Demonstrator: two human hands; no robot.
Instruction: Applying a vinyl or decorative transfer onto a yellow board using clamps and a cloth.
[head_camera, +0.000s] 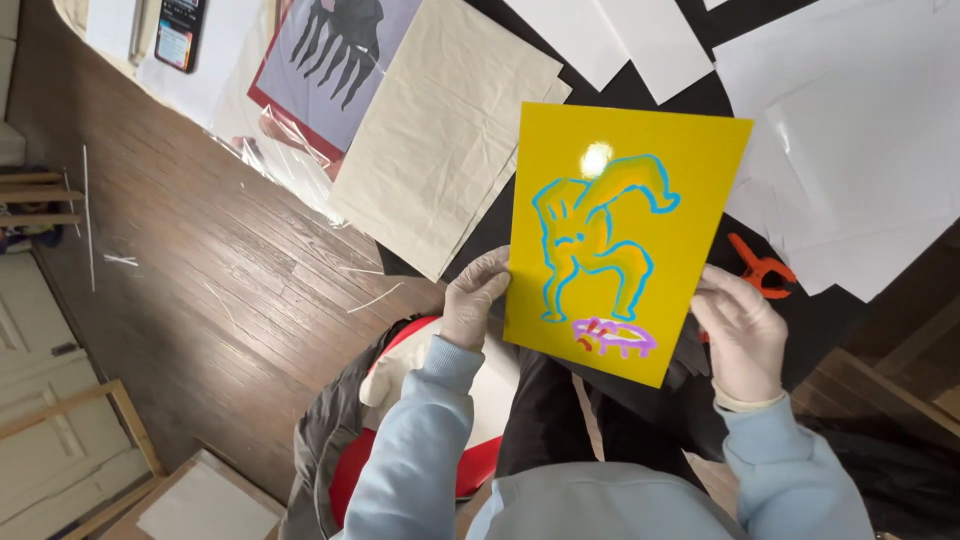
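We hold the glossy yellow print (620, 240) upright over the table (690, 95), left hand (473, 297) at its nine o'clock edge, right hand (742, 335) at four o'clock. Gloved fingers (487, 268) pinch the edges only, which keeps smudges off; an orange clamp (762, 268) lies at three o'clock.

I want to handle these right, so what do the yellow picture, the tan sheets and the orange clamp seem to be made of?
Yellow picture: stiff, glossy card or plastic panel, judging by the bright glare spot and flat edges.
Tan sheets: thin matte paper, faintly creased.
Orange clamp: likely moulded plastic, smooth and uniformly coloured.
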